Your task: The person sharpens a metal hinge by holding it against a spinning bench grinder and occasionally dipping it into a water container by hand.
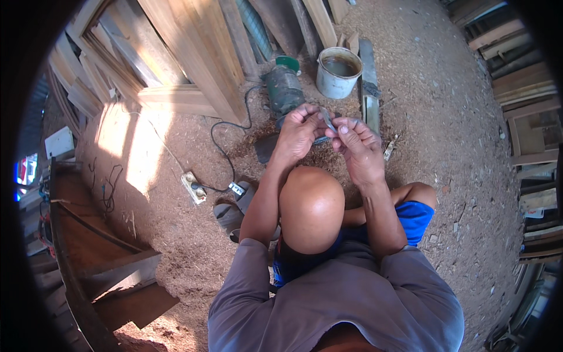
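Pinched by both the left hand (299, 132) and the right hand (358, 146) between closed fingertips, a thin grey metal blade (326, 119), probably light, stiff and sharp, best gripped by flat sides, above the green power tool (283, 88).

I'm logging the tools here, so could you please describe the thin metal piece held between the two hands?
The thin metal piece is a narrow, flat, grey strip, blade-like, tilted with its upper end toward the left hand. The fingers of the right hand pinch its lower end. It is held above the sawdust floor, in front of the raised knee. Finer detail is too small to tell.
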The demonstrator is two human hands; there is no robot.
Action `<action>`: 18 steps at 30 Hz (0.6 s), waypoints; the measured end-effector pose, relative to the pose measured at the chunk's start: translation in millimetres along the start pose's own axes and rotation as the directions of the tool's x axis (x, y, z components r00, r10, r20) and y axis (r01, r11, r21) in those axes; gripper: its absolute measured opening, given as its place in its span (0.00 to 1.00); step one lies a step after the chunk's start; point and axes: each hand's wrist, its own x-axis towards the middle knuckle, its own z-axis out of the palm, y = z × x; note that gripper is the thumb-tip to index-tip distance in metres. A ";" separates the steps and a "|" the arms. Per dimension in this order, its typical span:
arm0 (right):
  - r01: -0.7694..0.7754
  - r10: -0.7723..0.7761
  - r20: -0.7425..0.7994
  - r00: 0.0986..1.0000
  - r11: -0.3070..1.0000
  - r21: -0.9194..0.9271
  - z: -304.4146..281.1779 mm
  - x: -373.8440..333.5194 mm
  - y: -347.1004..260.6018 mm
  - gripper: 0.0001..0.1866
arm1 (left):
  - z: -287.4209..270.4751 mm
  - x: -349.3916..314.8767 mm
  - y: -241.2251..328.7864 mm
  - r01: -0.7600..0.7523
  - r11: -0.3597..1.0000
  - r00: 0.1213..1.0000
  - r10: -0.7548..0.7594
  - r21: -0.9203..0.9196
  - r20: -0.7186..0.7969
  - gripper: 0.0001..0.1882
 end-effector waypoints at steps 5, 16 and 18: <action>-0.186 0.175 0.079 0.981 0.968 0.166 -16.2 -1.2 10.4 0.07 | -2.2 -1.4 2.2 -0.112 0.993 0.993 0.111 0.032 0.026 0.05; -0.230 0.228 0.043 0.973 0.921 0.315 -11.5 -0.8 26.0 0.06 | -1.6 -12.5 0.7 0.082 0.995 0.911 -0.052 -0.057 0.408 0.41; -0.226 0.220 0.056 0.974 0.919 0.323 -9.0 -0.9 25.4 0.05 | -1.4 -12.2 -0.3 0.091 0.995 0.901 -0.062 -0.047 0.430 0.41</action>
